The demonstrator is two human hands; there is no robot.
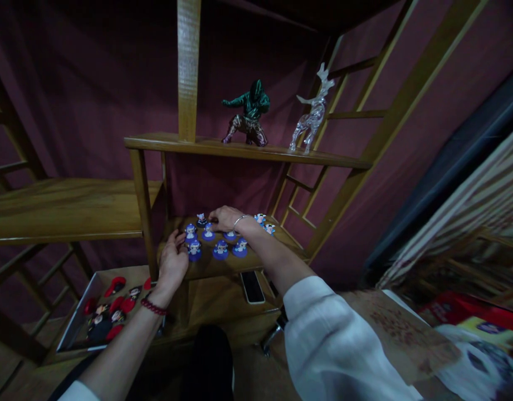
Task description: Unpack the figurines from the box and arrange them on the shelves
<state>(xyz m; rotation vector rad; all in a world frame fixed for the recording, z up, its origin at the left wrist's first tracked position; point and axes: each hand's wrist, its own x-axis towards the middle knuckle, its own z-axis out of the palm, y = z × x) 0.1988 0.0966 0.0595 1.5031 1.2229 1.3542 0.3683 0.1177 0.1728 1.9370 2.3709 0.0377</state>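
On the lower wooden shelf [206,268], the left hand [172,262] stands open, its fingers [180,238] released just beside the blue-based figurines [220,250]. The right hand [226,218] lies over them, its grip hidden: cannot tell.

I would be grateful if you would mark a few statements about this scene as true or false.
1. The left hand wears a red beaded bracelet. True.
2. The right hand wears a wristwatch. False: it wears a silver bangle.
3. Blue-based figurines stand close to both hands. True.
4. The phone lies on the top shelf. False: it lies on a lower wooden shelf.
5. The clear deer figurine stands beside the green figure. True.
6. The white tray holds blue-based figurines. False: it holds red-based figures.
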